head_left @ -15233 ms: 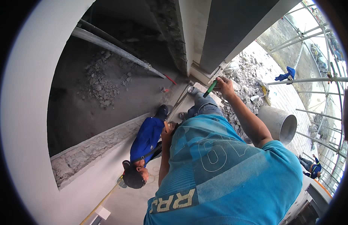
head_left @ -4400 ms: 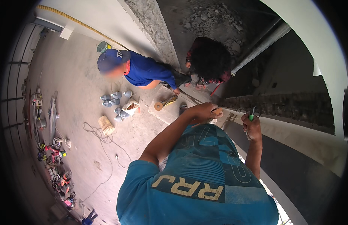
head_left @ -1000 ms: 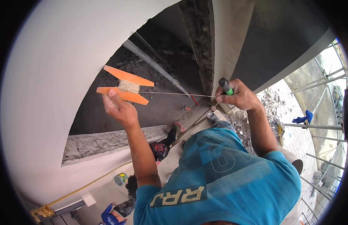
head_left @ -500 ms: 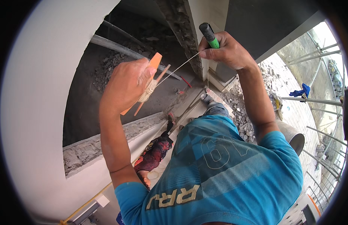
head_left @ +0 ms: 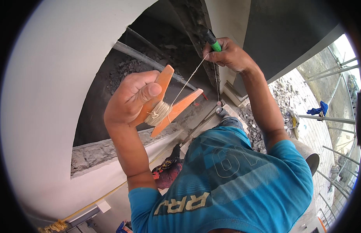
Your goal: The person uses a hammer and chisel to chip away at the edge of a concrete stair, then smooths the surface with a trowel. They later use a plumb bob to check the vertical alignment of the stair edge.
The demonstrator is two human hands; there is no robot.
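My left hand (head_left: 130,99) is closed on one arm of an orange H-shaped line winder (head_left: 185,104), thumb flat along it. Cream string (head_left: 159,113) is wound thickly about the winder's middle. From there the line runs taut up to my right hand (head_left: 233,58), where finger and thumb pinch it. That same hand grips a green-and-black marker (head_left: 216,46) across its fingers. Below the pinch a thin length of the line hangs straight down toward a small pinkish weight (head_left: 219,103), close to my shoe (head_left: 222,112). Whether the weight touches anything I cannot tell.
A rough-edged wall opening (head_left: 106,153) lies at the left, with a metal pole (head_left: 145,60) slanting through it. Broken rubble (head_left: 256,126) covers ground right of my legs. Scaffold pipes (head_left: 332,119) stand farther right. Another person's dark red clothing (head_left: 168,174) shows below my left arm.
The winder has turned from nearly edge-on to showing its broad face and both arms. My left hand has rolled with it. My right hand still pinches the line; the whole view has shifted slightly.
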